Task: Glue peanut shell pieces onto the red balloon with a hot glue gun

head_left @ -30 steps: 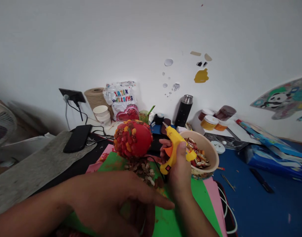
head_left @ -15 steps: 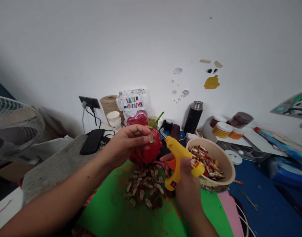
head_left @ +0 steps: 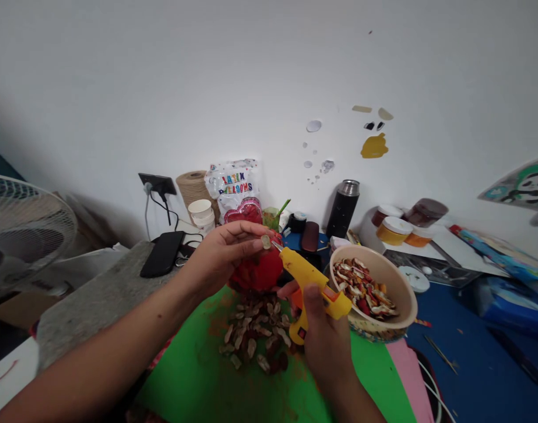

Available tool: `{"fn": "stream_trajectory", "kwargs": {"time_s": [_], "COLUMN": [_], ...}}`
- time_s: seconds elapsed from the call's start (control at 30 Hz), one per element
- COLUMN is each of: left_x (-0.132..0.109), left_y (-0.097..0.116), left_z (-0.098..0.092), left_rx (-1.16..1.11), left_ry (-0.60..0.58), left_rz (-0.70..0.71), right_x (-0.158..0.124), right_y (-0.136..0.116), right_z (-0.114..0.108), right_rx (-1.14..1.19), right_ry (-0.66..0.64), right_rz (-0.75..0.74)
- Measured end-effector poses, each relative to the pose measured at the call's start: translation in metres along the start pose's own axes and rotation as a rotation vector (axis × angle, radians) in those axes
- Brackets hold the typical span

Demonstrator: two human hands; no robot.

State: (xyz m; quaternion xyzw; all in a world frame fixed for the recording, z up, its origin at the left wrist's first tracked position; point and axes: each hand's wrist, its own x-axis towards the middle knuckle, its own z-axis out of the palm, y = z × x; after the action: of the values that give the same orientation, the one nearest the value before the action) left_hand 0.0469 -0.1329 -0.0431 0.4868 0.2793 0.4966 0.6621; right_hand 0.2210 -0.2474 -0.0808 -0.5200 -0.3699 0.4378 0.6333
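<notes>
Between the thumb and fingers of my left hand (head_left: 229, 249) is a pale peanut shell piece (head_left: 266, 241). My right hand (head_left: 324, 329) grips a yellow glue gun (head_left: 306, 273), its metal nozzle pointing left and lying close to the shell; whether they touch I cannot tell. Behind my left hand stands a round red object (head_left: 260, 273), partly hidden by the hand and the gun. Below it, a pile of peanut shells (head_left: 255, 335), some reddish, lies on a stained green sheet (head_left: 207, 376).
A beige bowl (head_left: 407, 296) of painted shells stands to the right. Behind are a black thermos (head_left: 343, 208), paint jars (head_left: 392, 231), paper cups (head_left: 202, 214), a twine spool (head_left: 194, 188) and a balloon bag (head_left: 234, 185). A phone (head_left: 163, 254) and fan (head_left: 26, 235) are at left.
My right hand has brought the glue gun left, so its nozzle is now beside the shell piece. The left hand has barely moved; the shell has turned slightly.
</notes>
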Motion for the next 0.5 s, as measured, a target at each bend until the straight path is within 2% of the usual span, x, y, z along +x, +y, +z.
{"fn": "stream_trajectory", "kwargs": {"time_s": [0.5], "left_x": [-0.0008], "left_y": [-0.0063], "left_z": [0.0018], "left_rx": [0.095], "left_ry": [-0.061], "left_rz": [0.09], "right_x": [0.0005], "right_y": [0.0066], "right_z": [0.0004], "right_rx": [-0.064], "right_ry": [0.024], "right_rz": [-0.107]}}
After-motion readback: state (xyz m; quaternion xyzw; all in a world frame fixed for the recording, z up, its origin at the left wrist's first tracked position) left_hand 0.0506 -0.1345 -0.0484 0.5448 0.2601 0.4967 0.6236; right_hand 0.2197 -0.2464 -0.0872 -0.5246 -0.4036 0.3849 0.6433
